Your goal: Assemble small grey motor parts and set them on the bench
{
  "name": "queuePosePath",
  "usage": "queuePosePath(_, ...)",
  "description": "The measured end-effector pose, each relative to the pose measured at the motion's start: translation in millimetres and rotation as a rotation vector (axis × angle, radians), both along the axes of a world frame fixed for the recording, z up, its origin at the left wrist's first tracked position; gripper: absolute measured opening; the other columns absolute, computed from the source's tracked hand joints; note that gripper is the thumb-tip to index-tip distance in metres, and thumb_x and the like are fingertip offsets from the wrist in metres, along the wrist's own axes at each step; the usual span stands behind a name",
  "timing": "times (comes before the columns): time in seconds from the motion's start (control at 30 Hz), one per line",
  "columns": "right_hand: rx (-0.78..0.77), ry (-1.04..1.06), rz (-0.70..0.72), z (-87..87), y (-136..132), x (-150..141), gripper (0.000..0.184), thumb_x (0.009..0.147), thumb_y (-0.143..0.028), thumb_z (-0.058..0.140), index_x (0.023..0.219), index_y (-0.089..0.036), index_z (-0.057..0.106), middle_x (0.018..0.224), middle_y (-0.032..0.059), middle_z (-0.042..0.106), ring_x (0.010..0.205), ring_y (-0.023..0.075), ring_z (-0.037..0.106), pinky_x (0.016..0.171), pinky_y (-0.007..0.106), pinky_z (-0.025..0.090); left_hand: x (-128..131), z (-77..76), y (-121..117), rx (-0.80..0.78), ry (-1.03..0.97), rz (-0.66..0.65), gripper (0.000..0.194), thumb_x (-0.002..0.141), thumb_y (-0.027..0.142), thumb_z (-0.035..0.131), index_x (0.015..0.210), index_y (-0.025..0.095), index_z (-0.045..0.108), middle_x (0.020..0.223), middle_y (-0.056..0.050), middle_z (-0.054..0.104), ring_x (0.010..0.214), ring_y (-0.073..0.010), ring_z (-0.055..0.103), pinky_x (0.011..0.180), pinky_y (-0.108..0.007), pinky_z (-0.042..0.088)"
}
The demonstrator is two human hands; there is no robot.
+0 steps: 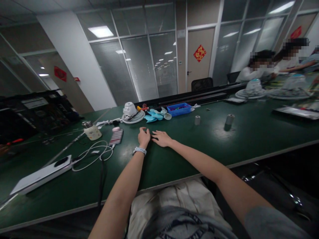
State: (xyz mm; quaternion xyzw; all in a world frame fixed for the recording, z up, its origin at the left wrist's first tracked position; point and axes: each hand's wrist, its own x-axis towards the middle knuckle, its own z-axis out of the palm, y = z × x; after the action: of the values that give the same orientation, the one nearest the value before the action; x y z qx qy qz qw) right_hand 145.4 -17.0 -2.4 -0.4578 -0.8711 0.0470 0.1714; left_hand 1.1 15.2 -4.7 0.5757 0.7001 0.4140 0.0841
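Both my arms reach out over a dark green table (pixel 189 149). My left hand (pixel 144 136), with a watch on its wrist, rests on the tabletop with its fingers curled under; nothing shows in it. Beside it, touching or nearly touching, my right hand (pixel 161 138) lies flat, fingers stretched out and empty. Farther back lie a white fan grille with its motor (pixel 132 114), light blue fan blades (pixel 156 115) and a blue tray (pixel 178 109) of small parts.
A white power strip (pixel 42 174) and coiled white cable (pixel 96 154) lie to the left, near a small jar (pixel 91 130). Two small rolls (pixel 229 119) stand right of centre. Other people sit at the far right with fan parts (pixel 251 90). The table's near edge crosses my lap.
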Motion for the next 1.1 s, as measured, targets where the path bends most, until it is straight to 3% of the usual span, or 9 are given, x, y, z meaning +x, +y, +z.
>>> queuePosePath(0.13, 0.090, 0.064, 0.000, 4.9, 1, 5, 0.034, 0.096, -0.023, 0.045, 0.123, -0.024, 0.067, 0.128, 0.0030, 0.064, 0.119, 0.0217, 0.056, 0.101, 0.036, 0.040, 0, 0.4, 0, -0.013, -0.002, 0.001, 0.030, 0.092, 0.034, 0.049, 0.118, 0.020, 0.053, 0.103, -0.012, 0.072, 0.097, -0.0266, 0.068, 0.082, -0.035, 0.047)
queuePosePath(0.27, 0.182, 0.103, -0.099, 13.9, 4, 25, 0.033, 0.092, -0.015, 0.049, 0.113, -0.025, 0.072, 0.111, 0.0039, 0.071, 0.102, 0.0210, 0.062, 0.090, 0.033, 0.044, -1, 1.2, 0, -0.028, 0.001, -0.008, 0.028, 0.092, 0.034, 0.049, 0.116, 0.021, 0.055, 0.102, -0.011, 0.072, 0.097, -0.0261, 0.067, 0.081, -0.034, 0.047)
queuePosePath(0.47, 0.495, 0.284, -0.529, 27.4, 19, 110, 0.036, 0.095, -0.015, 0.041, 0.117, -0.022, 0.069, 0.110, 0.0090, 0.070, 0.099, 0.0237, 0.059, 0.087, 0.036, 0.038, 0, 1.8, -1, -0.041, 0.008, -0.023, 0.027, 0.092, 0.035, 0.048, 0.114, 0.022, 0.056, 0.103, -0.011, 0.072, 0.095, -0.0259, 0.068, 0.079, -0.034, 0.047)
queuePosePath(0.57, 0.536, 0.347, -0.750, 24.6, 25, 155, 0.035, 0.094, -0.016, 0.040, 0.114, -0.020, 0.069, 0.107, 0.0110, 0.069, 0.097, 0.0248, 0.058, 0.085, 0.036, 0.036, 0, 1.7, -1, -0.041, 0.010, -0.015, 0.027, 0.092, 0.034, 0.049, 0.115, 0.022, 0.056, 0.103, -0.011, 0.072, 0.097, -0.0255, 0.067, 0.081, -0.033, 0.047)
queuePosePath(0.67, 0.522, 0.407, -0.848, 18.2, 31, 181, 0.032, 0.092, -0.015, 0.042, 0.109, -0.019, 0.069, 0.105, 0.0114, 0.069, 0.096, 0.0245, 0.058, 0.083, 0.035, 0.036, 1, 1.8, -2, -0.042, 0.006, -0.015, 0.029, 0.091, 0.035, 0.049, 0.117, 0.021, 0.054, 0.105, -0.012, 0.072, 0.098, -0.0262, 0.067, 0.081, -0.034, 0.047)
queuePosePath(0.87, 0.576, 0.465, -0.864, 12.8, 36, 187, 0.033, 0.090, -0.012, 0.041, 0.106, -0.019, 0.069, 0.106, 0.0115, 0.068, 0.098, 0.0244, 0.056, 0.085, 0.036, 0.035, 0, 3.1, -3, -0.059, 0.006, -0.017, 0.029, 0.092, 0.035, 0.048, 0.117, 0.021, 0.053, 0.106, -0.012, 0.072, 0.098, -0.0262, 0.067, 0.081, -0.034, 0.047)
queuePosePath(1.1, 0.502, 0.505, -0.893, 12.4, 37, 188, 0.033, 0.088, -0.011, 0.040, 0.108, -0.016, 0.066, 0.104, 0.0130, 0.067, 0.098, 0.0251, 0.055, 0.086, 0.036, 0.037, 0, 3.1, -3, -0.061, 0.007, -0.030, 0.030, 0.092, 0.035, 0.049, 0.117, 0.021, 0.053, 0.105, -0.012, 0.072, 0.098, -0.0255, 0.067, 0.080, -0.034, 0.047)
